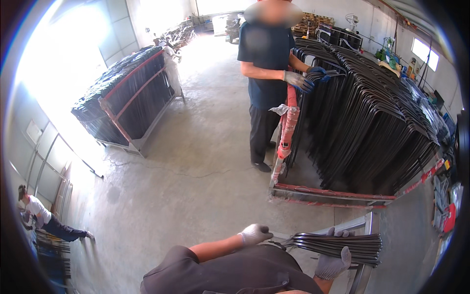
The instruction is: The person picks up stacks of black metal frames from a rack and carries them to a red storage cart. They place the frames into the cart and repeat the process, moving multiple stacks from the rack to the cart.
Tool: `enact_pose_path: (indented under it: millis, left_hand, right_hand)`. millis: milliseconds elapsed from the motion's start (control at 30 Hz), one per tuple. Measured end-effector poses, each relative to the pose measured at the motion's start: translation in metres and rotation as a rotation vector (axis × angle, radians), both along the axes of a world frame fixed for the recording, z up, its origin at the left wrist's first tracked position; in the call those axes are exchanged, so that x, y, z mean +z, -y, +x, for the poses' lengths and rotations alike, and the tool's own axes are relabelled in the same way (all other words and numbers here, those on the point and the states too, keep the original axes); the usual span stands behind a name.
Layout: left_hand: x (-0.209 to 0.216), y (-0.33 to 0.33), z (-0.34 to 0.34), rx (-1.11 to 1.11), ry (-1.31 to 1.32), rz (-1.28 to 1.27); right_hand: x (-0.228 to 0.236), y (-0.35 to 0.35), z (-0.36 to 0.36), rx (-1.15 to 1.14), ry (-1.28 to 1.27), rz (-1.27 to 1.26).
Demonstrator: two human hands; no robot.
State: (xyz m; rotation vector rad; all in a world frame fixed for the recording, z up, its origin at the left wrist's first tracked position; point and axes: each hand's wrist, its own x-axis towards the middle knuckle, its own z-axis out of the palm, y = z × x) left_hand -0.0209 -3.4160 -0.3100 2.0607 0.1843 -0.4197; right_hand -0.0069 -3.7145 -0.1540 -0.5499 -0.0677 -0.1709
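Note:
A bundle of black bent metal tubes (pixel 338 243) lies across in front of my body at the lower right. My right hand (pixel 334 263), in a grey knit glove, grips it from below, with fingers on its far side and thumb on its near side. My left hand (pixel 255 234), in a pale glove with dark fingertips, is at the left of the bundle's narrow end. Its fingers are curled, and what they hold, if anything, is too small to make out. Under the bundle stands a grey metal frame (pixel 373 224).
Ahead on the right, a red-and-grey rack (pixel 338 191) holds many hanging black bent tubes (pixel 362 112). A co-worker (pixel 267 63) in gloves handles tubes at its left side. Another loaded rack (pixel 129 95) stands far left. A second person (pixel 46 215) leans over at lower left.

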Motion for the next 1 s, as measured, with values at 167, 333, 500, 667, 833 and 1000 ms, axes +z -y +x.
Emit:
enact_pose_path:
  millis: [167,333,500,667,833,1000]
  left_hand:
    - [-0.032,-0.033,-0.015,0.114,-0.241,0.122]
    - [-0.086,-0.066,-0.054,0.187,-0.291,0.259]
    - [-0.106,-0.072,-0.085,0.213,-0.375,0.241]
    - [-0.096,-0.045,-0.069,0.177,-0.338,0.225]
    - [-0.088,-0.034,-0.073,0.276,-0.323,0.223]
    - [-0.084,-0.031,-0.097,0.323,-0.347,0.21]
  right_hand:
    - [0.003,0.002,-0.003,-0.019,-0.038,-0.007]
    - [-0.002,0.008,-0.001,0.115,0.106,0.02]
    - [0.0,-0.002,0.001,0.113,0.103,0.025]
    - [-0.019,0.021,0.003,0.138,0.1,0.003]
    - [-0.016,0.037,0.007,0.153,-0.171,-0.022]
    - [-0.008,0.02,0.008,0.161,-0.101,-0.115]
